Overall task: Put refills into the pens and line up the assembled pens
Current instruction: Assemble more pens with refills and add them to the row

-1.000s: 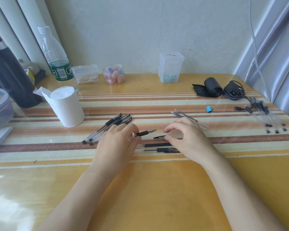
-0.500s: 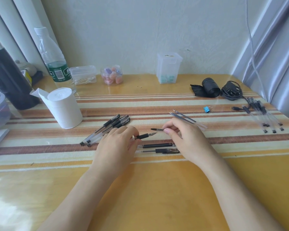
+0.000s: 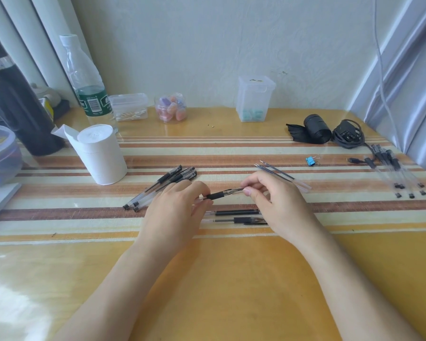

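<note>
A clear box (image 3: 129, 107) is holding cotton swabs, a jar (image 3: 170, 108) pastel pieces, a tall tub (image 3: 255, 98) teal ones. Just above the surface (image 3: 231, 279), the left hand (image 3: 172, 212) is gripping a clear, black-gripped pen (image 3: 217, 195) while the right hand (image 3: 273, 203) is pinching its tip end. The bottle (image 3: 89, 94) is showing a green label with a barcode, its lettering too small to read.

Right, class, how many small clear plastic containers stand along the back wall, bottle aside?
3: a cotton-swab box beside the bottle, a round jar right of it, a tall box further right. None looks hidden.
</note>
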